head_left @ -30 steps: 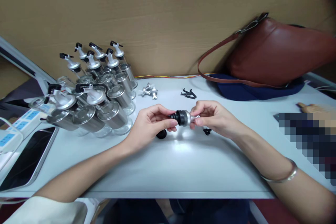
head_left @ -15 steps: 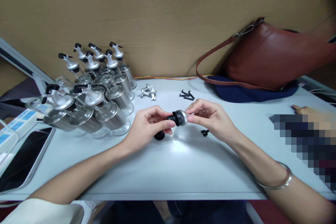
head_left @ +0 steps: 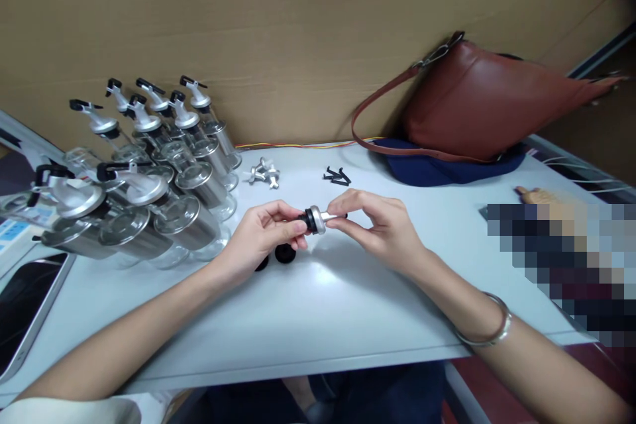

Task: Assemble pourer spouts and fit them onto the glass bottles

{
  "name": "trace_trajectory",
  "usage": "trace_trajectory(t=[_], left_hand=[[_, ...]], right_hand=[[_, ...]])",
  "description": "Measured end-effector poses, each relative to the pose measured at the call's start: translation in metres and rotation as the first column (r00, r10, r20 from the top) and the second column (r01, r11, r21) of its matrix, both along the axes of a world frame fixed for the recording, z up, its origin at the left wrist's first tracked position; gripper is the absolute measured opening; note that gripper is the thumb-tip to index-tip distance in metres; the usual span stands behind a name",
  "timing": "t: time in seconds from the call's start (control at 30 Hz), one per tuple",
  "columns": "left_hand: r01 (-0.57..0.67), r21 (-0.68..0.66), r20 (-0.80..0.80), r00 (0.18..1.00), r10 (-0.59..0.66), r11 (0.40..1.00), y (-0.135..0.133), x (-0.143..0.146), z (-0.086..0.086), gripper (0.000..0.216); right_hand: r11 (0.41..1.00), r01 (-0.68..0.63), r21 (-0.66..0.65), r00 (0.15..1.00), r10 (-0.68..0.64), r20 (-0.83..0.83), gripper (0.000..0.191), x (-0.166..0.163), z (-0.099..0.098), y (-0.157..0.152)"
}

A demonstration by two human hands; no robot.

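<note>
Over the middle of the table, my left hand (head_left: 265, 232) is closed with thumb and fingers on the black ribbed stopper end of a bottle pourer (head_left: 317, 219). My right hand (head_left: 380, 222) pinches the narrow silver spout at its other end, where a small dark tip shows. The pourer lies roughly level between both hands, its silver collar facing right. Under my left hand two round black stoppers (head_left: 285, 253) rest on the table, one partly covered by the fingers. Beyond the hands lie several loose silver spouts (head_left: 265, 173) and several thin black levers (head_left: 338, 176).
Glass oil bottles with steel sleeves (head_left: 186, 222), several topped with pourers, crowd the left. A phone (head_left: 34, 305) and power strip (head_left: 17, 232) lie by them. A brown bag (head_left: 462, 106) sits on dark blue cloth (head_left: 447, 172) at back right. Another person's hand (head_left: 541, 197) is at far right.
The view has shifted right. My right hand now pinches a spout that sticks out visibly from the pourer's silver collar. Two black stoppers show below; the small black pieces near my right hand are now hidden.
</note>
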State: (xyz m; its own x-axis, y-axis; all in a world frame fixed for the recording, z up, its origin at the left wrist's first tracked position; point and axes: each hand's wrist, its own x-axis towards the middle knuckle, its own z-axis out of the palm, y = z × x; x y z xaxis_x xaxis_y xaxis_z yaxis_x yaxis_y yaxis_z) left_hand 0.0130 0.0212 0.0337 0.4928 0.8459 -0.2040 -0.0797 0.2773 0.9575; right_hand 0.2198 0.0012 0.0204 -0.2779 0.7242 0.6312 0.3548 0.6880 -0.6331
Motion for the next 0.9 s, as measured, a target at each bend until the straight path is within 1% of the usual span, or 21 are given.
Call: trace_trajectory(t=[0.1, 0.23, 0.33, 0.4, 0.47, 0.5, 0.53, 0.57, 0.6, 0.63, 0.7, 0.73, 0.77, 0.8, 0.83, 0.87, 0.9], left_hand=[[-0.022, 0.055, -0.004, 1.0, 0.022, 0.998, 0.0, -0.001, 0.002, 0.034], [-0.034, 0.104, -0.007, 0.999, 0.035, 0.994, 0.001, -0.002, 0.006, 0.031], [-0.014, 0.158, -0.013, 1.0, 0.016, 0.987, 0.001, -0.002, 0.007, 0.027], [0.005, 0.205, -0.024, 1.0, 0.0, 0.979, 0.0, -0.002, 0.006, 0.023], [0.031, 0.256, -0.04, 0.999, -0.021, 0.966, -0.001, -0.003, 0.005, 0.018], [0.045, 0.285, -0.05, 0.998, -0.032, 0.957, -0.002, -0.003, 0.004, 0.016], [0.063, 0.32, -0.064, 0.997, -0.045, 0.945, -0.002, -0.004, 0.003, 0.014], [0.079, 0.365, -0.08, 0.995, -0.053, 0.928, -0.003, -0.004, 0.002, 0.012], [0.092, 0.419, -0.098, 0.994, -0.056, 0.903, -0.003, -0.005, 0.002, 0.01], [0.109, 0.475, -0.121, 0.991, -0.058, 0.873, -0.004, -0.005, 0.001, 0.009], [0.149, 0.575, -0.169, 0.984, -0.061, 0.804, -0.006, -0.006, 0.002, 0.007], [0.173, 0.607, -0.195, 0.979, -0.066, 0.776, -0.007, -0.007, 0.002, 0.007], [0.196, 0.627, -0.219, 0.973, -0.071, 0.754, -0.008, -0.007, 0.003, 0.007], [0.216, 0.638, -0.243, 0.967, -0.073, 0.739, -0.009, -0.007, 0.003, 0.008], [0.228, 0.646, -0.261, 0.963, -0.069, 0.729, -0.01, -0.007, 0.003, 0.009], [0.233, 0.652, -0.277, 0.959, -0.059, 0.722, -0.01, -0.008, 0.003, 0.009], [0.232, 0.655, -0.29, 0.956, -0.045, 0.719, -0.01, -0.008, 0.003, 0.01]], right_hand=[[0.999, 0.029, -0.029, 0.995, -0.026, 0.1, 0.013, 0.0, -0.001, -0.001], [1.0, -0.014, 0.001, 0.985, 0.013, 0.175, 0.012, -0.002, -0.002, -0.002], [0.998, -0.054, 0.025, 0.975, 0.047, 0.215, 0.018, -0.003, -0.001, -0.003], [0.996, -0.082, -0.039, 0.973, 0.088, 0.214, 0.022, -0.004, 0.0, -0.004], [0.979, -0.093, -0.18, 0.976, 0.126, 0.179, 0.024, -0.003, 0.002, -0.005], [0.96, -0.095, -0.263, 0.979, 0.138, 0.149, 0.025, -0.003, 0.004, -0.005], [0.932, -0.103, -0.349, 0.983, 0.149, 0.107, 0.026, -0.003, 0.005, -0.005], [0.891, -0.128, -0.436, 0.985, 0.166, 0.05, 0.028, -0.002, 0.006, -0.005], [0.836, -0.174, -0.521, 0.981, 0.191, -0.021, 0.031, -0.002, 0.007, -0.004], [0.767, -0.243, -0.594, 0.968, 0.226, -0.105, 0.035, -0.001, 0.008, -0.004], [0.599, -0.397, -0.696, 0.917, 0.294, -0.271, 0.039, 0.0, 0.007, -0.001], [0.516, -0.458, -0.724, 0.887, 0.316, -0.337, 0.041, 0.001, 0.006, 0.0], [0.446, -0.503, -0.74, 0.861, 0.33, -0.387, 0.041, 0.002, 0.005, 0.0], [0.388, -0.533, -0.752, 0.841, 0.336, -0.423, 0.041, 0.003, 0.004, 0.001], [0.34, -0.555, -0.759, 0.825, 0.338, -0.452, 0.04, 0.003, 0.003, 0.001], [0.309, -0.573, -0.759, 0.813, 0.335, -0.477, 0.04, 0.003, 0.002, 0.002], [0.301, -0.585, -0.753, 0.805, 0.33, -0.494, 0.04, 0.002, 0.002, 0.002]])
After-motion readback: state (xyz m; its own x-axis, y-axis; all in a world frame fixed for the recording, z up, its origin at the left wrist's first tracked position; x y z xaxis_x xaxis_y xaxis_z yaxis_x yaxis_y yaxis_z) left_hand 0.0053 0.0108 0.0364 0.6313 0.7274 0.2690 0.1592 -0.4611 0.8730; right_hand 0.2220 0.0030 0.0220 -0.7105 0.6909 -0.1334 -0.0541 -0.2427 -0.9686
